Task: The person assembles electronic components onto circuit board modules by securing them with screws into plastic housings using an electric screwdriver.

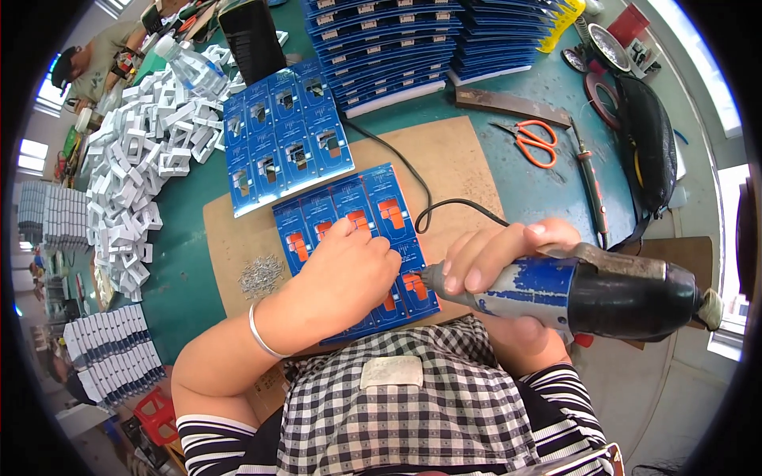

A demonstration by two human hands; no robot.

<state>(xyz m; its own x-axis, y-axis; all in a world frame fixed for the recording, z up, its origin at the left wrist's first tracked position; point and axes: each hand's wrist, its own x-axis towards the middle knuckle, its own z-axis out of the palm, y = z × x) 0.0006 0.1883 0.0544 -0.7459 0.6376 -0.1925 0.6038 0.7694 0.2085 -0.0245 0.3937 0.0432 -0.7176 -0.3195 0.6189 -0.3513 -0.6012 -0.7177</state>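
Observation:
A blue circuit board panel [333, 203] with orange showing through its cutouts lies in front of me on a brown cardboard sheet [468, 159]. My left hand [349, 266] rests over the middle of the panel, its fingers curled together; whatever is between the fingertips is hidden. My right hand [496, 258] is wrapped round an electric screwdriver [548, 287] with a worn blue, grey and black body. The screwdriver lies nearly level, its nose pointing left at the panel's right edge, close to my left hand. A small heap of screws [262, 276] sits left of the panel.
Another blue panel [278, 131] lies just beyond. Tall board stacks [381, 47] stand at the back. White plastic housings [135, 159] and a bottle [190, 70] fill the left. Orange-handled cutters [536, 143], a soldering iron [589, 178] and a black cable [406, 164] lie around. Someone [103, 59] sits far left.

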